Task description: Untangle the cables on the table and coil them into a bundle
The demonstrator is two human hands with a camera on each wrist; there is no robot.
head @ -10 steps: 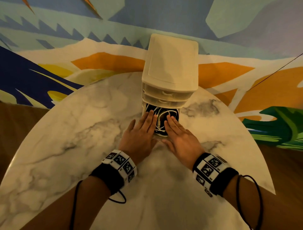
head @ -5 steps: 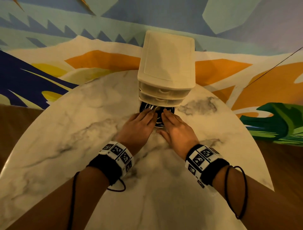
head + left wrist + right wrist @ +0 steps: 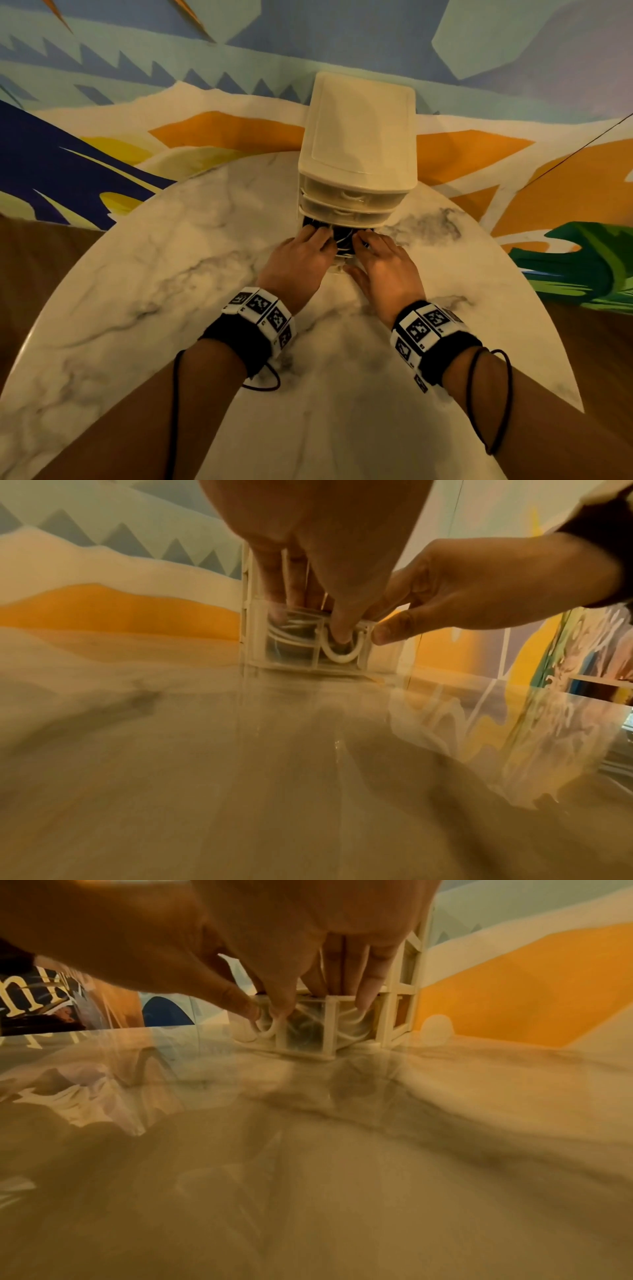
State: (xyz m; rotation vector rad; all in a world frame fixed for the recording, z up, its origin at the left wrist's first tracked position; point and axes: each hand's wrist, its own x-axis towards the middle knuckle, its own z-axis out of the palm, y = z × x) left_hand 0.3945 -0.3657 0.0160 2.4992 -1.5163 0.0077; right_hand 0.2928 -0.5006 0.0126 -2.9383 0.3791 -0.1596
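Inside bottom drawer (image 3: 342, 255), black-and-white cables (image 3: 343, 236), seemingly coiled, under both hands' fingers (image 3: 320, 236)

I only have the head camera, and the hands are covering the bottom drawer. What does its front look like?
Observer: On the left wrist camera, the bottom drawer has a clear front, and pale cable loops show through it.
Operator: Is there a handle?
Observer: Yes, a white U-shaped handle. The left hand has its thumb tip resting in the curve.
Operator: And the right thumb?
Observer: The right hand has its thumb outside the drawer, against the right end of the front. On the right wrist camera its fingers reach down inside.
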